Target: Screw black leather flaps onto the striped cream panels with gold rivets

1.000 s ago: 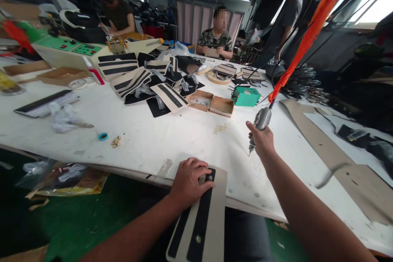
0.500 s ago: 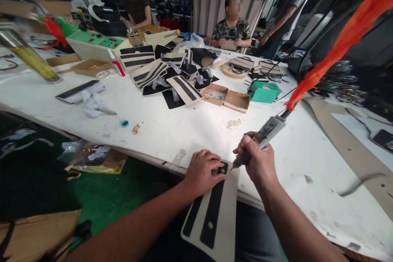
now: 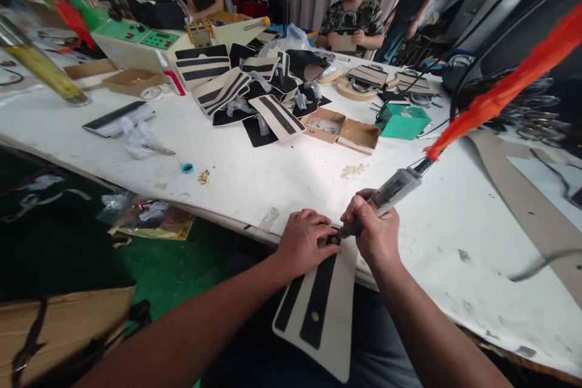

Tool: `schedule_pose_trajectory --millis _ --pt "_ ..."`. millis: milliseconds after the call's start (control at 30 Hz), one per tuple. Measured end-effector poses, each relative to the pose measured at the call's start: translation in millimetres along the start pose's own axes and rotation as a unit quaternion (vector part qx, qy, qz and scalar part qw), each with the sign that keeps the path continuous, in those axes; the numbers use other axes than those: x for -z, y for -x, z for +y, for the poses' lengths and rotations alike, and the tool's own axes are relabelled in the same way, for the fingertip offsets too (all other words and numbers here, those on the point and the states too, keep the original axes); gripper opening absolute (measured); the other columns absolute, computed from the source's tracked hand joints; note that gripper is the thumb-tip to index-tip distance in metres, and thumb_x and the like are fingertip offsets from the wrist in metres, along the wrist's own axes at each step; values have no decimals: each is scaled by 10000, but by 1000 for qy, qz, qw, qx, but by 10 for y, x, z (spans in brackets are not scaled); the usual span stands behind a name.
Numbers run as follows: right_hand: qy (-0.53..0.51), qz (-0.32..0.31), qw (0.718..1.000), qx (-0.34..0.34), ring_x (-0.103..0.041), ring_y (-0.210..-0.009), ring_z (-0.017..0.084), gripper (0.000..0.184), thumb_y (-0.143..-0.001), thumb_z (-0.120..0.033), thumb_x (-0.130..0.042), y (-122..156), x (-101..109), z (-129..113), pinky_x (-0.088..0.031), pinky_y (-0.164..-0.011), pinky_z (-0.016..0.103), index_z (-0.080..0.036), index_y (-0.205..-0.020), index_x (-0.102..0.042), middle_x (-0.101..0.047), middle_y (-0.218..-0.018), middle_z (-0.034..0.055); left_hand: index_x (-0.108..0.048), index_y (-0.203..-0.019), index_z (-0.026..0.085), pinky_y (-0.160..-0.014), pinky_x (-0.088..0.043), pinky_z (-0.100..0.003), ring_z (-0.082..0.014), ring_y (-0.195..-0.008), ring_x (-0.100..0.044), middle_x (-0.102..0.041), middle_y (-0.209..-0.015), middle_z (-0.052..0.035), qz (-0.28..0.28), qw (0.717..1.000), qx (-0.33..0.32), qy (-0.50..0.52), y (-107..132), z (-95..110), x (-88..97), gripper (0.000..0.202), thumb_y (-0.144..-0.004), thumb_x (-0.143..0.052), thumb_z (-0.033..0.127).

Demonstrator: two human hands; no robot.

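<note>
Worktable [image 3: 254,176], driver [image 3: 396,187] in right hand [image 3: 376,227], possibly touching panel [image 3: 340,303]

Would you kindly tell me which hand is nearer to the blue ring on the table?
Left. The left hand, on the striped panel, is right of the blue ring; the right hand, holding the tool, is farther right.

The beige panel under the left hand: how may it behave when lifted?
The beige panel seems fairly stiff, since it projects past the edge of the table without folding. It looks thin, so likely light; being flat, it should not roll.
</note>
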State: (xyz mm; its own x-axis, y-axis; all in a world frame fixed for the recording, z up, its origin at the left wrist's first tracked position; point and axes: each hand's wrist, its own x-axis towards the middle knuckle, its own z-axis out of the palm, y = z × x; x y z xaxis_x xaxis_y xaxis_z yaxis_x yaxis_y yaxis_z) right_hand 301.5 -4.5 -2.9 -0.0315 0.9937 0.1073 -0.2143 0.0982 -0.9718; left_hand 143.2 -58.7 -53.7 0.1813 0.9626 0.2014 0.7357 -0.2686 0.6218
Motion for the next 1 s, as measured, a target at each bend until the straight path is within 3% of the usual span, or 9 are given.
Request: schedule_pose_trajectory --millis 300,533,733,1000 --pt "14 -22 1000 9 -572 -511 120 448 -809 -466 -862 7 -11 7 -539 -547 252 -156 -983 -590 -561 -586 -32 -770 -1110 407 -1060 -462 -510 -242 -1277 -596 -740 -1300 75 -1 1000 -1 -8 -2 -7 -6 311 -840 -861 532" --pt "60 -75 995 31 -599 -546 133 412 -833 -443 -847 47 62 46 -518 -543 253 -161 -996 -595 -607 -645 -15 -774 -1107 392 -1069 -455 -510 -239 -1284 -591 -741 -1299 66 -2 1000 4 0 -5 13 -9 293 -849 -857 505" --pt "132 -108 984 51 -567 -582 109 378 -830 -437 -843 73 61 -6 -483 -548 235 -149 -909 -612 -624 -689 7 -791 -1069 375 -1064 -449 -495 -251 -1291 -583 -742 -1292 41 -11 1000 7 -4 -18 18 17 261 -848 -862 494" --pt "115 -139 983 46 -536 -607 93 353 -801 -427 -828 34 70 32 -481 -572 232 -152 -832 -608 -617 -695 12 -807 -1059 351 -1071 -450 -476 -257 -1284 -583 -746 -1270 22 -19 1000 13 -14 -16 55 44 275 -834 -876 493"
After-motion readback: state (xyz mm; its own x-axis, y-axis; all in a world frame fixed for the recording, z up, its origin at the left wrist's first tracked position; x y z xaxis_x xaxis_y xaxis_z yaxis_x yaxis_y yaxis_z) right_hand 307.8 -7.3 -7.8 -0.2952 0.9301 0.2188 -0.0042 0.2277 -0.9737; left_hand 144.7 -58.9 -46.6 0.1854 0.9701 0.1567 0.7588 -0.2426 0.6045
